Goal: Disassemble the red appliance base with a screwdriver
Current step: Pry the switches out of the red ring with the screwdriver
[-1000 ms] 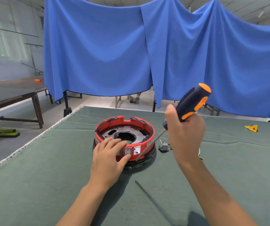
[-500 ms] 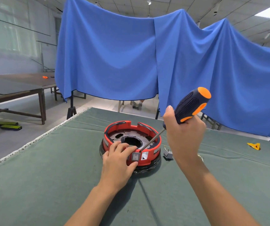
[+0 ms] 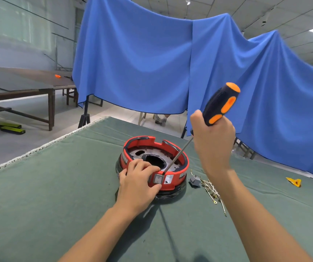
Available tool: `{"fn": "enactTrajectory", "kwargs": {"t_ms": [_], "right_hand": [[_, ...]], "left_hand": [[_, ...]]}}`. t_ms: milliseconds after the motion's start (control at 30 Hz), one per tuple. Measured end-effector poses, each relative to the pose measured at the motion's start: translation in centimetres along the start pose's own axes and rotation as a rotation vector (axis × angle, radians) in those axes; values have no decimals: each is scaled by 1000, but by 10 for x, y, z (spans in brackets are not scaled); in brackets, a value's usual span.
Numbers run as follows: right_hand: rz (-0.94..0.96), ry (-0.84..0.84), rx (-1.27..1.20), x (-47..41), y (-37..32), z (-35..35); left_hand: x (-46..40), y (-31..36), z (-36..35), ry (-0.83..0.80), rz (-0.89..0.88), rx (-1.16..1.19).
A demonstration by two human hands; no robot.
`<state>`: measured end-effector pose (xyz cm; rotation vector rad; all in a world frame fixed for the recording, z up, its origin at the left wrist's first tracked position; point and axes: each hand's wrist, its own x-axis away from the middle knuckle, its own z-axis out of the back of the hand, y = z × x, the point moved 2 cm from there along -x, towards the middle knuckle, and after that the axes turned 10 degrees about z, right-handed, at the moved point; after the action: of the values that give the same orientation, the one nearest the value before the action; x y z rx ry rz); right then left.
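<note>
The appliance base point(image 3: 153, 163) is red with black trim and a grey metal inside. The screwdriver point(image 3: 220, 105) has a black handle with orange patches. A dull green cloth covers the desk point(image 3: 57, 195); at twelve o'clock hangs a plain blue curtain point(image 3: 142, 63).

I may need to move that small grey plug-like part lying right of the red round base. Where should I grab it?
Pinch the small grey plug-like part across its blocky body from above, coming from its near side. It lies loose on the green cloth, apart from the red round appliance base; thin brass-coloured wires lie just to its right, so avoid that side.
</note>
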<state>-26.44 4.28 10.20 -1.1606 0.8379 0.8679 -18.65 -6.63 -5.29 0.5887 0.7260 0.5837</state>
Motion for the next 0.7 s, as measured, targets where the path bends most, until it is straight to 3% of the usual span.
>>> {"fn": "enactTrajectory", "kwargs": {"t_ms": [267,700], "right_hand": [[-184,-99,51,-38,31,-30],[-289,-227,226,-53,56,-81]], "left_hand": [[0,1,-2,13,9,-15],[-3,1,-4,19,-5,-37]]}}
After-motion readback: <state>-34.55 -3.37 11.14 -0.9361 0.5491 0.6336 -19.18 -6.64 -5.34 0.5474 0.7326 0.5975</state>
